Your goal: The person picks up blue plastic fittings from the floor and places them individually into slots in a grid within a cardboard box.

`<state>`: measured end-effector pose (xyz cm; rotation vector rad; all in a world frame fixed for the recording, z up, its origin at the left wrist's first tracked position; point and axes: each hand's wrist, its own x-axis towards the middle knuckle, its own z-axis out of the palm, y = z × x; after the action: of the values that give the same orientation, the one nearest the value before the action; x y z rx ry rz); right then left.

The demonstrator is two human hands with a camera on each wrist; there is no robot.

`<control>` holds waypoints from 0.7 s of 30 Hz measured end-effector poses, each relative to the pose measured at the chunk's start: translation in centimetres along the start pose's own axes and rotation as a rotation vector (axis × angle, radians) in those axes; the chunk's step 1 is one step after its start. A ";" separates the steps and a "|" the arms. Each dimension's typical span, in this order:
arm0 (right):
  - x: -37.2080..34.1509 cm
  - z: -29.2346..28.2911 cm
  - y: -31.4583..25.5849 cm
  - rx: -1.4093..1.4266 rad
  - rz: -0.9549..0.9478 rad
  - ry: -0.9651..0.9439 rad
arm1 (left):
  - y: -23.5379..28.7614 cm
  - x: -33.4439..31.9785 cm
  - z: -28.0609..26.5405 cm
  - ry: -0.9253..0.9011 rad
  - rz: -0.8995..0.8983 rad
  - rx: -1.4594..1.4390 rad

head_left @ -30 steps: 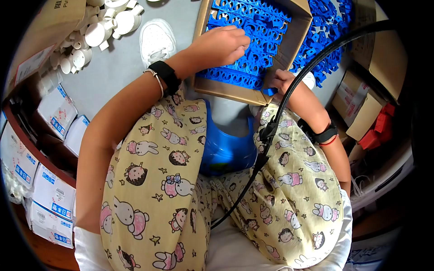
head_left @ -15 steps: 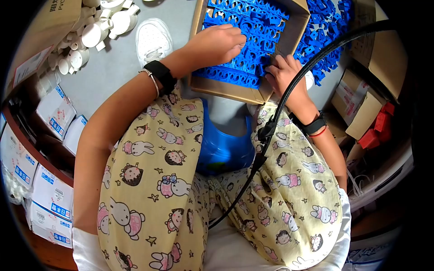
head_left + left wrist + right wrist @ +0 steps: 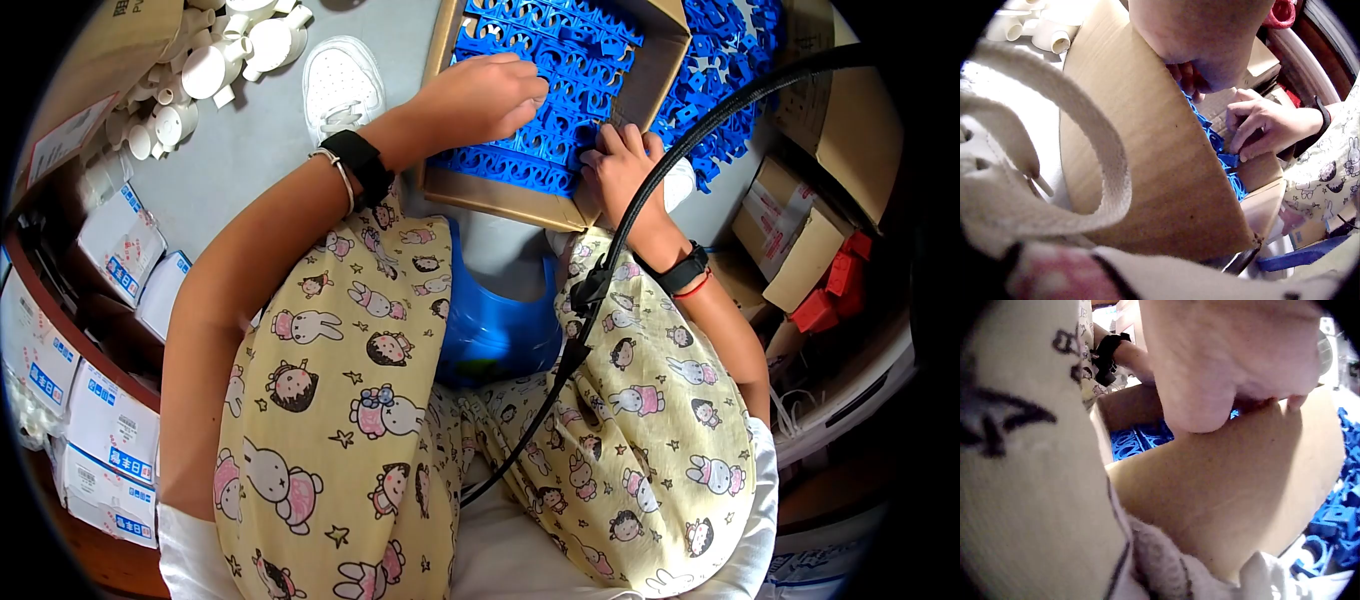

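Observation:
A cardboard box holds rows of blue plastic pipe clips. My left hand reaches over the box with fingers curled down at the clips; in the left wrist view its fingertips meet the blue rows, and what they hold is hidden. At the box's right side is my right hand, dipping inside the rim. Seen from the left wrist, its thumb and forefinger pinch a single blue pipe clip at the end of the rows. In the right wrist view the box wall hides those fingertips.
Loose blue clips are heaped right of the box. White pipe fittings lie at upper left, near a white shoe. A black cable crosses before the right hand. An open carton and red pieces stand at right.
My right hand has moved from the box's near right corner up and inward over the rim, bringing a blue pipe clip to the rows. My left hand stays nearly still.

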<state>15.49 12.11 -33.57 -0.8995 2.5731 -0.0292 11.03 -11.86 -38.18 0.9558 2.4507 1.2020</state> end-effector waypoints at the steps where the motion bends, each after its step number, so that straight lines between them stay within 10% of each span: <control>1: 0.0 0.0 0.0 0.005 0.007 0.003 | 0.0 0.0 0.0 -0.006 -0.001 0.005; 21: 0.7 0.4 -0.7 -0.049 0.047 -0.008 | -0.2 -0.1 0.2 -0.026 0.002 0.024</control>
<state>15.57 11.20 -34.06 -0.8548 2.5969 0.0503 11.11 -11.89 -38.46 0.9744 2.4502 1.1557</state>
